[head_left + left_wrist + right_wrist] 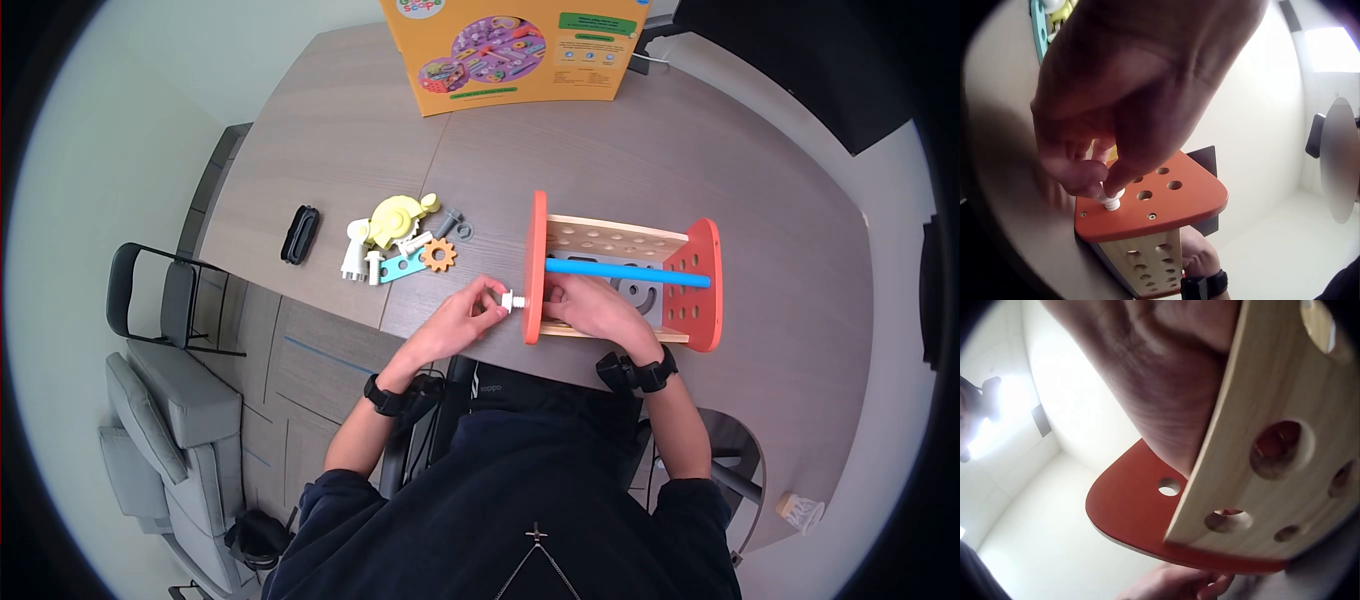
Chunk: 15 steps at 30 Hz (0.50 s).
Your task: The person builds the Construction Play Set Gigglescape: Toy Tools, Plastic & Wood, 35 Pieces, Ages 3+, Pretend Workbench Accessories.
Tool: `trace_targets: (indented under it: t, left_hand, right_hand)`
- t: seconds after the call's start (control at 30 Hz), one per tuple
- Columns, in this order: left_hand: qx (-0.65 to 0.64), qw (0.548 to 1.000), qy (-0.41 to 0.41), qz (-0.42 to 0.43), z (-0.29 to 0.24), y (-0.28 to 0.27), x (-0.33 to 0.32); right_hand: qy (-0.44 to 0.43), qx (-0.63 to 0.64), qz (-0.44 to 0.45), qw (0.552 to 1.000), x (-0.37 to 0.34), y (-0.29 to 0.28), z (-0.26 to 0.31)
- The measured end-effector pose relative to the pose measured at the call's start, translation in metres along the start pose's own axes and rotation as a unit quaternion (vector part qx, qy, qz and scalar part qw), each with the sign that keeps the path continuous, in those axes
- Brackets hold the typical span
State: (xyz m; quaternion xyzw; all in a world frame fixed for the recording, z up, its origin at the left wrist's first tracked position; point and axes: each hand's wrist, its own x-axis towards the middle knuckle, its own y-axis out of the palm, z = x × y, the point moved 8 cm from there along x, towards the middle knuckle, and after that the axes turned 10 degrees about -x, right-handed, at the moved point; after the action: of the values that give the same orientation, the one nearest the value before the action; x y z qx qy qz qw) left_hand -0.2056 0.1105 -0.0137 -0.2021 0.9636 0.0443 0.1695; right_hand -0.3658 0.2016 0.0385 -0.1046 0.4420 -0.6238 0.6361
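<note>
Threading is best done with the white bolt (508,300), pinched by the left hand (458,318), squared to the red panel (536,250); the right hand's (594,307) grip is undetermined.

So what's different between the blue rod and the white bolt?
The blue rod is long, while the white bolt is short. The blue rod looks smooth; the white bolt has a ribbed shank. The blue rod stretches between the red end panels, whereas the white bolt is pinched by the left hand at one panel's outer face. Both point roughly crosswise, from panel to panel.
</note>
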Motion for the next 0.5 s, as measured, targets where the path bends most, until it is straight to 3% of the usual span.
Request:
trace_targets:
  t: [0.23, 0.43, 0.5]
  left_hand:
    - [0.053, 0.996, -0.07, -0.012, 0.007, -0.005, 0.006]
    - [0.061, 0.995, -0.08, 0.012, 0.01, -0.002, 0.009]
    - [0.057, 0.998, -0.016, 0.026, 0.008, -0.002, 0.007]
  right_hand:
    - [-0.004, -0.003, -0.001, 1.0, 0.002, 0.002, -0.004]
    - [-0.005, -0.004, -0.003, 1.0, 0.001, 0.001, -0.003]
    - [-0.004, -0.002, -0.001, 1.0, 0.0, 0.001, -0.002]
